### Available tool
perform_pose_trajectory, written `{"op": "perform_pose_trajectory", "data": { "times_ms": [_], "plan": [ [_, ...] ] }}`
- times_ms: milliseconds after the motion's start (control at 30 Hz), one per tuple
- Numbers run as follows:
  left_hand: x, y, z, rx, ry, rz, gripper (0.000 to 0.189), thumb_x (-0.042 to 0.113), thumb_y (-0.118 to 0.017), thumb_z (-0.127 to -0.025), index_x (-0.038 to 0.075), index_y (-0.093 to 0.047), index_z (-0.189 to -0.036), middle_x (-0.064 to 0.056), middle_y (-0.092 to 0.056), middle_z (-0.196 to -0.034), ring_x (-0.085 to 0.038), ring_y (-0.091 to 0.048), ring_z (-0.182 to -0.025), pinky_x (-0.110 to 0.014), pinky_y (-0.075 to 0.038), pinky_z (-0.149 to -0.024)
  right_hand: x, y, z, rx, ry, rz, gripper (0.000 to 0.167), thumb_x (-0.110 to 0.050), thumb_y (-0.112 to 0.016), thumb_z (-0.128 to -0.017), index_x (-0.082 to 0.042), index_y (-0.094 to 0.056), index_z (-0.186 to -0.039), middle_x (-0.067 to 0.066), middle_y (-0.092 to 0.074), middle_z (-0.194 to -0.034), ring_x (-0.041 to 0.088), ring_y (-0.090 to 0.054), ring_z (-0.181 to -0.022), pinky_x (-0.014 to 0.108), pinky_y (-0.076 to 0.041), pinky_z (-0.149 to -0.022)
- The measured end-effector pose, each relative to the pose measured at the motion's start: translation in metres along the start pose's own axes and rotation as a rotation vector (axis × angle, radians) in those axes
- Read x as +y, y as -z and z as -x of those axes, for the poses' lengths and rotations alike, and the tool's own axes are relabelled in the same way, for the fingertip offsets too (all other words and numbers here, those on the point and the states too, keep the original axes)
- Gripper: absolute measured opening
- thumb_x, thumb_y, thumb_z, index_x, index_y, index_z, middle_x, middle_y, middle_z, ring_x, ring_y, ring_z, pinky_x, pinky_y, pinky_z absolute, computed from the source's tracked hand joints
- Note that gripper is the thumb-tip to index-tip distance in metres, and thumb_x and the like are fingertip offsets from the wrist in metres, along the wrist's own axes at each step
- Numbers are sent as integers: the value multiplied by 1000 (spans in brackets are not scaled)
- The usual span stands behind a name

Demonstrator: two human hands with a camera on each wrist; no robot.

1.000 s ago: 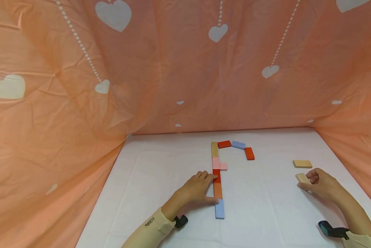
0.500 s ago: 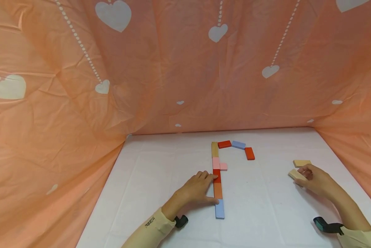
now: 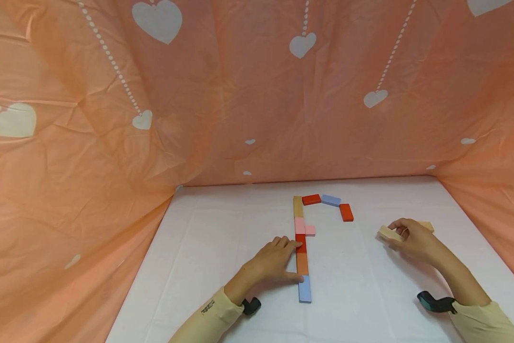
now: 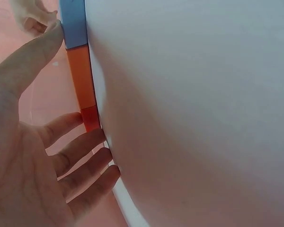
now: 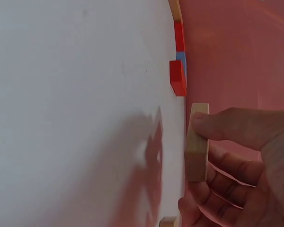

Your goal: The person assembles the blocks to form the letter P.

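My right hand (image 3: 417, 240) pinches a plain wooden block (image 5: 197, 142) between thumb and fingers, held above the white table. My left hand (image 3: 272, 261) rests along a column of flat blocks, its fingers fairly straight. Its thumb touches the blue block (image 3: 304, 289) at the near end, and its index finger touches the red block (image 3: 300, 244). Between these two lies an orange block (image 3: 302, 264). Farther up the column come a pink block (image 3: 299, 225) and a wooden block (image 3: 298, 207). A smaller pink block (image 3: 310, 230) sits against the column's right side.
From the column's far end, a red block (image 3: 311, 199), a light blue block (image 3: 331, 200) and another red block (image 3: 346, 213) curve to the right. A second wooden block (image 3: 427, 226) lies behind my right hand, partly hidden. An orange heart-patterned cloth (image 3: 282, 119) stands around the table.
My right hand has moved left with the wooden block, passing in front of the other wooden block on the table. The left hand and the column have stayed in place.
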State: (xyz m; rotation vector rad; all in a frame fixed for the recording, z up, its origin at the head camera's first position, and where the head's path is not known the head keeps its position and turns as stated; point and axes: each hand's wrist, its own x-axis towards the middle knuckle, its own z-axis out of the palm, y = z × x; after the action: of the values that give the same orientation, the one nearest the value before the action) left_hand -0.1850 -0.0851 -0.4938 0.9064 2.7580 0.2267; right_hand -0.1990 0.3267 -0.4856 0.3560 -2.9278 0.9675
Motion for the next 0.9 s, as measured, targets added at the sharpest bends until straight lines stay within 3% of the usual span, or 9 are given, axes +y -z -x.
{"op": "perform_pose_trajectory", "data": {
  "times_ms": [367,900],
  "plan": [
    [-1,0,0,1,-5,-1,91,65,-80,-89,17,-47,-159,-2,-56,-137,-19,-52,-128,-33,-47,-111,-25,-10,-18,-67,16,-58,38,-8,-88,-86,4,-68,-116,8,-63,-97,22,-52,-88,26,-42,-68],
    [-2,-1,-1,8,-8,-6,91,65,-80,-89,17,-48,-159,-3,-57,-137,-19,-53,-127,-33,-48,-111,-48,-34,-50,-96,186,-61,34,-6,-88,-85,1,-71,-114,4,-65,-98,22,-56,-92,33,-49,-78]
  ]
}}
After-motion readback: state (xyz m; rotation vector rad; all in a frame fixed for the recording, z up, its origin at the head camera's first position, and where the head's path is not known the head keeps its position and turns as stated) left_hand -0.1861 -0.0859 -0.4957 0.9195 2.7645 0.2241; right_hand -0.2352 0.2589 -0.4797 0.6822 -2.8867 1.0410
